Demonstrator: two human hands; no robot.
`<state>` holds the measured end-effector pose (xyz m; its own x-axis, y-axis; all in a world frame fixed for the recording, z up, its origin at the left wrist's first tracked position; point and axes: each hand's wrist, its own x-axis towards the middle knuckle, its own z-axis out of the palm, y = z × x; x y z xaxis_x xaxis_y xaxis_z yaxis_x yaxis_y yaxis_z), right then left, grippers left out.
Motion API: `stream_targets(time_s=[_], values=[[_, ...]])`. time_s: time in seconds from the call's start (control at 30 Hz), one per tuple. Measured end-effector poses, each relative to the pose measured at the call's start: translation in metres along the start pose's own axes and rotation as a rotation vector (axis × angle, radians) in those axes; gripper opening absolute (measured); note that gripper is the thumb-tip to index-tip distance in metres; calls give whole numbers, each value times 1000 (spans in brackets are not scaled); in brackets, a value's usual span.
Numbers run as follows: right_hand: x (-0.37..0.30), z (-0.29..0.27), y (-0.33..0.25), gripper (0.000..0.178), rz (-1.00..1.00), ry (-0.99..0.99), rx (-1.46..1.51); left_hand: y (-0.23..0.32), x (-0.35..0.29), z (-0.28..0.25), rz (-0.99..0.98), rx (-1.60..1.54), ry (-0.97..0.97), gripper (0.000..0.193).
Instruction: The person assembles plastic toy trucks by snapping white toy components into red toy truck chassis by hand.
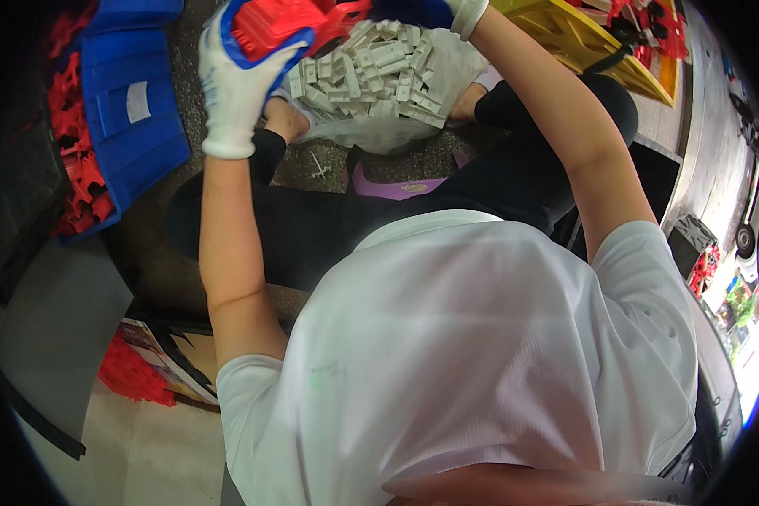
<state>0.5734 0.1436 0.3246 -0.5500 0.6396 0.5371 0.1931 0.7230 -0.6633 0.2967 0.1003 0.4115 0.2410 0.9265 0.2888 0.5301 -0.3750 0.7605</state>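
Observation:
At the top edge, my left hand (232, 88), in a white glove with a blue coated palm, is closed around a red moulded plastic part (278, 27). The upper side of this part runs out of view. To its right, my right hand (434, 12), gloved the same way, reaches up to the picture's edge beside the red part's right end. Most of its fingers are cut off, so its grip does not show. Below and beyond both hands lies a heap of small white plastic pieces (371, 76) on a clear plastic bag (379, 133), between my feet.
At left stands a blue bin (135, 126), with red plastic parts (80, 169) beside its wall. A yellow crate (557, 38) at upper right holds red and black parts (645, 29). A purple object (396, 187) and a small white piece (319, 167) lie near my legs.

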Motion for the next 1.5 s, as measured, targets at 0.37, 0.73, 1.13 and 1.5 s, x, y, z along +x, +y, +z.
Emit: stream_targets(time_s=[0.37,0.73,1.13,1.5], values=[[-92,142,64,47,172,-1089,-936,-55,10,-7,-533,-731,-106,42],[-46,-30,-4,27,1331,-145,664,-26,-26,27,-447,-584,-566,58],[-33,-41,-174,39,842,-54,277,26,-13,44,-550,-813,-782,73],[-36,-65,-206,42,986,157,309,49,-18,45,-448,-874,-693,64]])
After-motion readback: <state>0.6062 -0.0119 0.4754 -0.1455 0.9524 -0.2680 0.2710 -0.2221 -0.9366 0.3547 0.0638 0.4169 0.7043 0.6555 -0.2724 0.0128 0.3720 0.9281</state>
